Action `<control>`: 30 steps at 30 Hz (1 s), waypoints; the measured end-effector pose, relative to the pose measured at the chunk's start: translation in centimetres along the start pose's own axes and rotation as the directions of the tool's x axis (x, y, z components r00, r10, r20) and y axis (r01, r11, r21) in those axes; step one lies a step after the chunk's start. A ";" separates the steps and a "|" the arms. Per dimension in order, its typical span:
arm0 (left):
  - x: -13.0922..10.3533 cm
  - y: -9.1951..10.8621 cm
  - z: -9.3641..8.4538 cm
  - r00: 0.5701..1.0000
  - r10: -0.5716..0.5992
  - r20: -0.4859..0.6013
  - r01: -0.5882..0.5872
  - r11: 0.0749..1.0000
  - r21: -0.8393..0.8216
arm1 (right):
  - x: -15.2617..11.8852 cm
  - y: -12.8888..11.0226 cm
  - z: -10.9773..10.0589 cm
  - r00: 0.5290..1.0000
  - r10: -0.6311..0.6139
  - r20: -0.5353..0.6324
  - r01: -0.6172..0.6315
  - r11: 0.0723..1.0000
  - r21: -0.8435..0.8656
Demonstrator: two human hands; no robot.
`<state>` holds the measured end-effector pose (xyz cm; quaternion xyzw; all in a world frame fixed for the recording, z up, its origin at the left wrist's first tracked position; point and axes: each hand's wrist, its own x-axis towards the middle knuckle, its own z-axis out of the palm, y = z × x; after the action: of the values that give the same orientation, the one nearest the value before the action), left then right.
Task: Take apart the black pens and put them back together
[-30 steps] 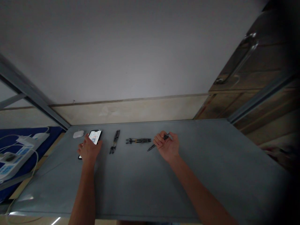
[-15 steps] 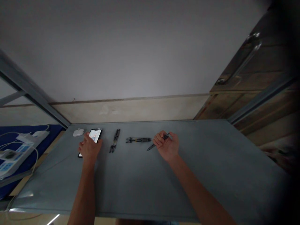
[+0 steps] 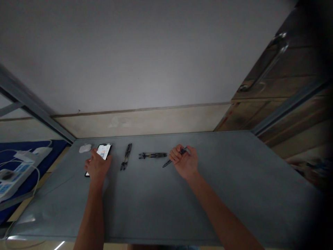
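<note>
My left hand [image 3: 98,167] lies over a phone [image 3: 104,151] with its lit screen facing up, fingers spread; the hand covers the middle of the phone. In my right hand [image 3: 185,162], turned partly palm-up, a dark pen [image 3: 167,163] is held between the curled fingers and thumb, its tip pointing down to the left. Between the hands lie two small groups of dark pens: an upright-set bunch [image 3: 126,157] near the phone, and a sideways bunch [image 3: 152,155] near my right hand. Exact numbers are hard to make out.
A white earbud case [image 3: 85,148] rests beyond the phone on the grey tabletop [image 3: 156,208]. To the left, a white power strip [image 3: 24,170] with cables sits on a blue surface. Metal posts rise at both back corners, before a wall; a wooden door with a handle [image 3: 267,69] is at right.
The whole view has shifted slightly. Both hands keep nearly the same pose, the left over the phone and the right around the pen.
</note>
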<state>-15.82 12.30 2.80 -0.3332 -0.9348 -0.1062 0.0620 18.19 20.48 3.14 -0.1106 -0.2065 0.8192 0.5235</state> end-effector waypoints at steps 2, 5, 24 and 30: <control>0.0 0.1 -0.1 1.000 0.006 -0.018 -0.006 1.000 -0.004 | 0.0 0.2 0.1 1.000 0.012 0.002 -0.012 1.000 0.000; -0.2 0.1 -0.1 1.000 0.010 -0.013 -0.010 1.000 -0.018 | -0.1 0.4 0.2 1.000 0.029 0.010 -0.029 1.000 0.008; -0.1 0.0 0.0 1.000 -0.015 -0.025 0.014 0.999 -0.041 | 0.2 0.2 -0.4 1.000 0.009 0.012 -0.009 0.999 -0.038; -0.2 0.0 0.1 0.999 -0.014 -0.033 0.012 0.999 -0.048 | 0.1 0.6 -0.2 1.000 0.021 -0.003 -0.021 0.999 -0.033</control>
<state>-15.64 12.22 2.66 -0.3266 -0.9330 -0.1344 0.0688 17.76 20.40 2.74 -0.1224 -0.2182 0.8209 0.5133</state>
